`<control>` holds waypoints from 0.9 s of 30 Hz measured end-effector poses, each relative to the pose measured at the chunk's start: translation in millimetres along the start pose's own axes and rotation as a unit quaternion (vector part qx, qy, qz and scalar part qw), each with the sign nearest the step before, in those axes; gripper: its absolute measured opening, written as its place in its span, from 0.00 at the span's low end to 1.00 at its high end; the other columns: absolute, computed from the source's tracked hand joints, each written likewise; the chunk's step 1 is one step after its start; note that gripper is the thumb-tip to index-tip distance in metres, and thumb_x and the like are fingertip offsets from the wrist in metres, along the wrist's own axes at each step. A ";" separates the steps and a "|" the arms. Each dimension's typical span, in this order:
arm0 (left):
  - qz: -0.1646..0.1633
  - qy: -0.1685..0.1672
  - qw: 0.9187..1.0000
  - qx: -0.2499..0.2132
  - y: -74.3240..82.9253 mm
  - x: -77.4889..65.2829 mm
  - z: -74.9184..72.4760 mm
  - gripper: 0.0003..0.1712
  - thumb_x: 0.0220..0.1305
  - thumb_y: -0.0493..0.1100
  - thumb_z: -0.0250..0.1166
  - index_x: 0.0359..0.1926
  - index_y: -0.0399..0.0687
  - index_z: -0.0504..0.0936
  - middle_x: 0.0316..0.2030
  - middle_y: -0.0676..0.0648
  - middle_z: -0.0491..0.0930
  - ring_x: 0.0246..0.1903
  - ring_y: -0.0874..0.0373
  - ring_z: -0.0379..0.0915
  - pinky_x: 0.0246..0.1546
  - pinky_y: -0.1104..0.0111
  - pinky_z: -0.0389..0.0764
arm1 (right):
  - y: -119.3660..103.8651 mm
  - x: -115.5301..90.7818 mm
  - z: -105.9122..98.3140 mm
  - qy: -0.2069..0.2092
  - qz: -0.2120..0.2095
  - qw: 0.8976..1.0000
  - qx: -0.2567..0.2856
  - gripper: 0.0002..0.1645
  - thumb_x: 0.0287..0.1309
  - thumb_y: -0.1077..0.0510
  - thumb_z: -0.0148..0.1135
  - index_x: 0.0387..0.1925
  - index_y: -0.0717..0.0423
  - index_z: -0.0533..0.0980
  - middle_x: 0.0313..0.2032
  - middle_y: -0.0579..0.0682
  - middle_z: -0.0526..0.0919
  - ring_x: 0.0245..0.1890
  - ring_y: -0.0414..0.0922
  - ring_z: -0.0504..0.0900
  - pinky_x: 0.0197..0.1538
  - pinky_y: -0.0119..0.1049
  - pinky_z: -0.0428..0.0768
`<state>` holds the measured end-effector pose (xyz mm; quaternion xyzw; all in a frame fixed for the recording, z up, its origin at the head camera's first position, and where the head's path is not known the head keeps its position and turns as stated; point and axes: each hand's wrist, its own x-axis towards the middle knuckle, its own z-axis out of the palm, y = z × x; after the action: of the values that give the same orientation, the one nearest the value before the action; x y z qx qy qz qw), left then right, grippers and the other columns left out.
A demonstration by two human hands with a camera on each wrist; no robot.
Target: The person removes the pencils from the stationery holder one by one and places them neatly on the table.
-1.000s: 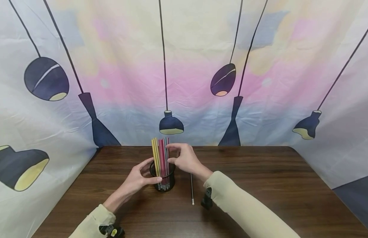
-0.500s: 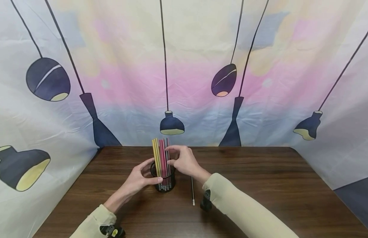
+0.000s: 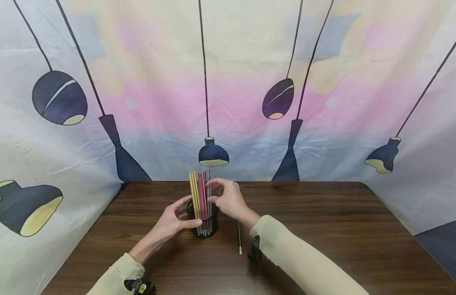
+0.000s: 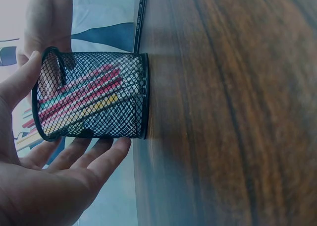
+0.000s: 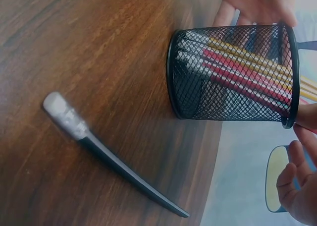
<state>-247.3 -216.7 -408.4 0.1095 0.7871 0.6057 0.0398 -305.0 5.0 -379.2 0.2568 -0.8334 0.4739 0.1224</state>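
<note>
A black mesh pencil cup (image 3: pixel 214 226) stands upright on the table, holding yellow, red and teal pencils (image 3: pixel 203 192). My left hand (image 3: pixel 169 223) grips the cup from the left, thumb at the rim and fingers along the far side, as the left wrist view shows. Above the rim, on the cup's right, my right hand (image 3: pixel 230 198) pinches a reddish pencil (image 3: pixel 210 176) that stands a little taller than its neighbours. Its lower end is still inside the cup. A black pencil (image 5: pixel 124 169) with a white eraser lies on the table below my right wrist.
The dark wood table (image 3: pixel 323 229) reaches back to a fabric backdrop (image 3: pixel 242 102) printed with hanging lamps. A camera (image 3: pixel 255 248) is strapped to the right wrist and another camera (image 3: pixel 139 286) to the left.
The pencil at my right fingertips has risen slightly above the others, and the right hand has edged up with it. My left hand keeps its grip on the cup.
</note>
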 end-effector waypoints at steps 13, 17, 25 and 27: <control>0.010 -0.003 1.000 -0.017 0.3 0.5 0.3 0.54 0.62 0.39 0.79 0.81 0.37 0.58 0.71 0.30 0.70 0.68 0.34 0.70 0.63 0.48 0.76 | -0.2 3.0 -4.4 0.024 -0.018 0.999 0.013 0.20 0.57 0.71 0.77 0.49 0.53 0.85 0.39 0.44 0.85 0.27 0.42 0.75 0.34 0.36 0.74; 0.010 -0.002 1.000 -0.015 0.2 0.7 0.4 0.53 0.62 0.39 0.79 0.81 0.38 0.58 0.71 0.30 0.70 0.68 0.35 0.70 0.63 0.48 0.76 | -0.3 2.9 -5.0 0.021 -0.019 0.999 0.015 0.19 0.57 0.71 0.76 0.48 0.53 0.85 0.39 0.44 0.85 0.27 0.42 0.74 0.33 0.36 0.74; 0.012 -0.002 1.000 -0.014 0.5 0.6 0.9 0.53 0.62 0.39 0.78 0.81 0.37 0.58 0.71 0.30 0.70 0.68 0.35 0.71 0.63 0.48 0.76 | 0.6 3.1 -6.1 0.023 -0.021 0.999 0.009 0.20 0.56 0.70 0.77 0.48 0.51 0.85 0.38 0.44 0.85 0.27 0.41 0.74 0.33 0.36 0.73; 0.012 -0.003 1.000 -0.014 0.6 0.7 0.9 0.53 0.62 0.39 0.78 0.81 0.37 0.59 0.70 0.30 0.71 0.68 0.35 0.71 0.63 0.48 0.76 | 0.5 3.3 -6.9 0.023 -0.024 0.999 0.009 0.19 0.56 0.70 0.77 0.48 0.51 0.84 0.36 0.45 0.85 0.27 0.42 0.74 0.33 0.36 0.73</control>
<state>-247.7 -215.6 -407.9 0.1205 0.7772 0.6165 0.0361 -308.3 10.0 -374.5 0.2668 -0.8194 0.4844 0.1507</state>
